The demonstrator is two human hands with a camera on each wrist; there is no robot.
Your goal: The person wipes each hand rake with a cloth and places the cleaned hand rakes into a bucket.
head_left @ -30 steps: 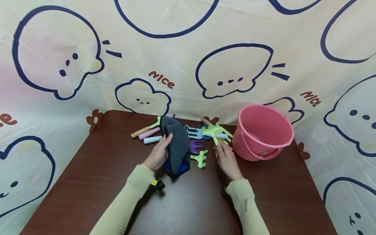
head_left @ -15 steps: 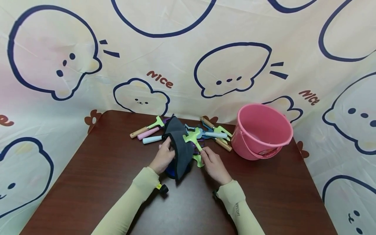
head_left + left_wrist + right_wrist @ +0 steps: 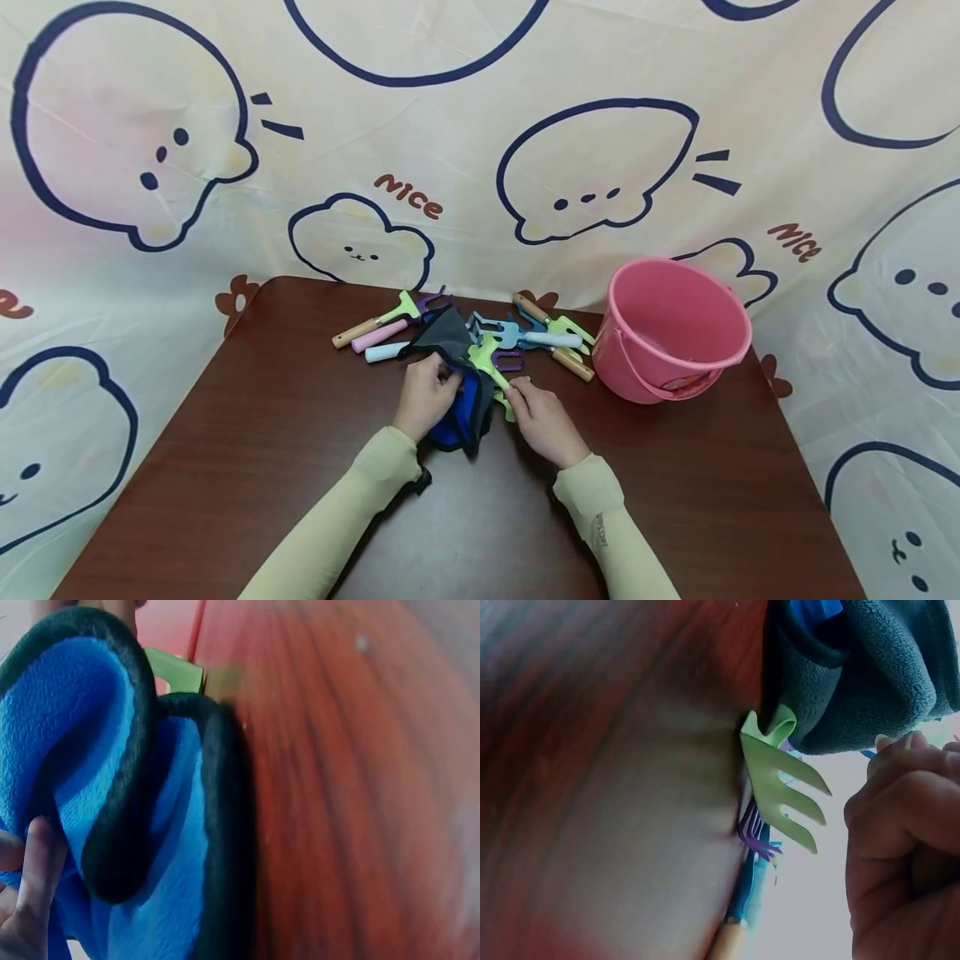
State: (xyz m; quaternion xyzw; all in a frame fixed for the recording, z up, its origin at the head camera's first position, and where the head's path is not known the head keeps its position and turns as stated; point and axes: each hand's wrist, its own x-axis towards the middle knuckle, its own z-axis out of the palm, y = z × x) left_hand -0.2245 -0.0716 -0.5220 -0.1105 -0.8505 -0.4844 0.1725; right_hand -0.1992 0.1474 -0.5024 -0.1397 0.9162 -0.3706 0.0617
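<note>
In the head view my left hand [image 3: 423,397] pinches a two-sided cloth [image 3: 437,332], grey on one face and blue on the other with a black border. Folds of its blue side fill the left wrist view, beside my left fingers [image 3: 37,877]. My right hand [image 3: 549,423] grips a light green hand rake [image 3: 484,355], whose head lies against the cloth's right edge. Most of its handle is hidden in the hand. A second green rake [image 3: 784,787] rests on the table, partly behind the cloth and right hand in the head view.
A pink bucket [image 3: 630,358] stands at the right. Behind the cloth lie a green tool with a wooden handle [image 3: 354,333], a pink handle [image 3: 379,336], a pale blue handle [image 3: 386,352], a blue rake [image 3: 507,335] and a purple fork [image 3: 510,361]. A patterned curtain hangs behind the table.
My right hand has brought the green rake leftward from near the bucket to the cloth. My left hand has shifted right and folded the cloth, so more of its blue side shows.
</note>
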